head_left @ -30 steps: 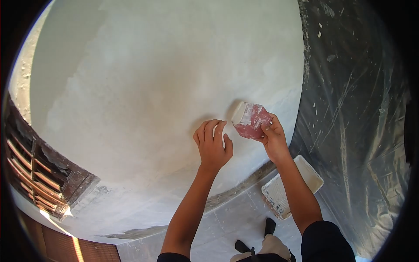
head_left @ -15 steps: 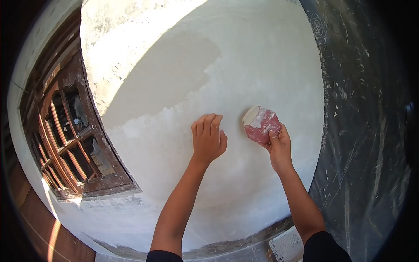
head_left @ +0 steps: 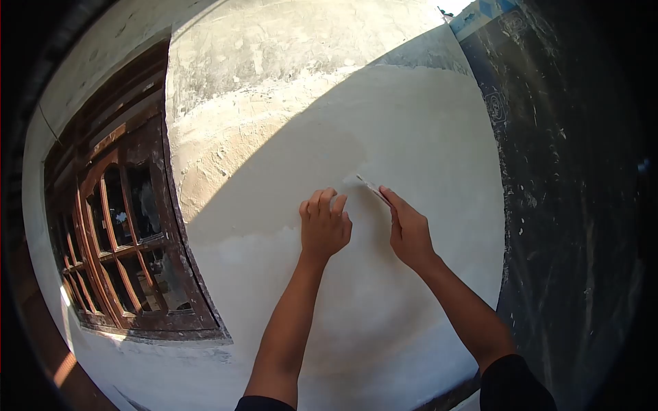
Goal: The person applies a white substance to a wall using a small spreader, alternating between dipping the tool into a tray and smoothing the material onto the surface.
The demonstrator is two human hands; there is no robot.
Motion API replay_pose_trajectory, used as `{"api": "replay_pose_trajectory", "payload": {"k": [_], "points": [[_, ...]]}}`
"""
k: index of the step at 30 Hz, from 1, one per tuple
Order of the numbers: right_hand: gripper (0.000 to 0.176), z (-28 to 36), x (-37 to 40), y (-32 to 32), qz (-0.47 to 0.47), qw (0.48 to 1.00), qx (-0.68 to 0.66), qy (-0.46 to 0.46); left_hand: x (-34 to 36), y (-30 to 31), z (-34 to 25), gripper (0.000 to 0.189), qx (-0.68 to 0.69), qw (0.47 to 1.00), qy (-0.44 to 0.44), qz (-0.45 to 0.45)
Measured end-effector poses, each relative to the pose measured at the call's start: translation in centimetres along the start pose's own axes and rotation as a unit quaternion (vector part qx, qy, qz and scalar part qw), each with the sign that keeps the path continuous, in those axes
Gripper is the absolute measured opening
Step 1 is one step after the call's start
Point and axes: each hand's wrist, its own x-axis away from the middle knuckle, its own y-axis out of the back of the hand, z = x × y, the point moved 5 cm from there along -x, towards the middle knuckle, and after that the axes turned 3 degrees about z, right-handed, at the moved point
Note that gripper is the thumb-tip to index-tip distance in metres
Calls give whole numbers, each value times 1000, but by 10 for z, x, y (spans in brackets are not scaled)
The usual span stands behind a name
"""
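Note:
My right hand grips a thin flat scraper, now seen almost edge-on, its far edge at the wall beside a whitish smear. Left of it, my left hand is held up before the wall with its fingers curled and somewhat apart, and nothing shows in it. The wall has a pale smooth coat, with a darker, damp-looking patch above my left hand.
A brown wooden window with glass panes is set in the wall at the left. Dark sheeting hangs along the right side. Sunlight falls on rough plaster at the upper left.
The view has tilted up, showing more of the upper wall. My right hand has moved left, closer to my left hand, and the scraper has turned from face-on to edge-on.

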Motion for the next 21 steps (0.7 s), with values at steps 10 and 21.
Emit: {"api": "replay_pose_trajectory", "payload": {"k": [10, 21], "points": [[44, -27, -2, -38, 53, 932, 281, 222, 4, -3, 1, 58, -21, 999, 27, -11], [42, -24, 21, -25, 152, 884, 377, 233, 3, 0, 1, 52, -17, 999, 33, -20]]}}
